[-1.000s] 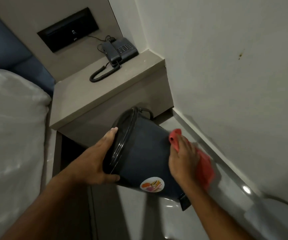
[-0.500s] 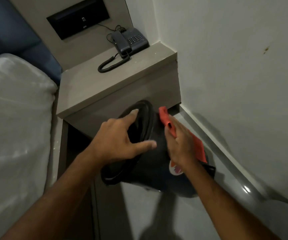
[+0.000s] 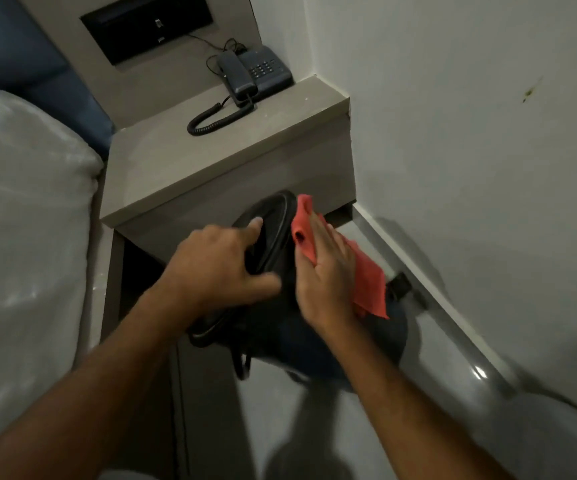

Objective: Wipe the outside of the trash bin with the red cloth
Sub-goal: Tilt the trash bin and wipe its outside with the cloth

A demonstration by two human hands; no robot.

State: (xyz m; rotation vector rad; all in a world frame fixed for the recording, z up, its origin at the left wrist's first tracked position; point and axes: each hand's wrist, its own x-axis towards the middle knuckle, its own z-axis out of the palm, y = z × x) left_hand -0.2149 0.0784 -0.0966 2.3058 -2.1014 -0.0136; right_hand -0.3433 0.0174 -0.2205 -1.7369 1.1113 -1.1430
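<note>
A dark trash bin [image 3: 280,327] is held tilted above the floor, its rim pointing up and to the left. My left hand [image 3: 221,268] grips the bin's black rim, thumb on the outer wall and fingers over the opening. My right hand [image 3: 328,275] lies flat on the bin's upper side and presses the red cloth [image 3: 366,275] against it. The cloth sticks out past my fingers at the top and to the right. Much of the bin's wall is hidden under my hands.
A grey bedside table [image 3: 217,161] with a dark corded telephone [image 3: 252,76] stands just behind the bin. A white bed [image 3: 27,244] fills the left. A white wall [image 3: 470,150] with a baseboard runs close on the right. Glossy floor tiles [image 3: 314,427] lie below.
The bin has been turned and lifted nearer the table; its sticker is out of sight. My left hand shifted its grip on the rim. My right hand slid the cloth up toward the rim.
</note>
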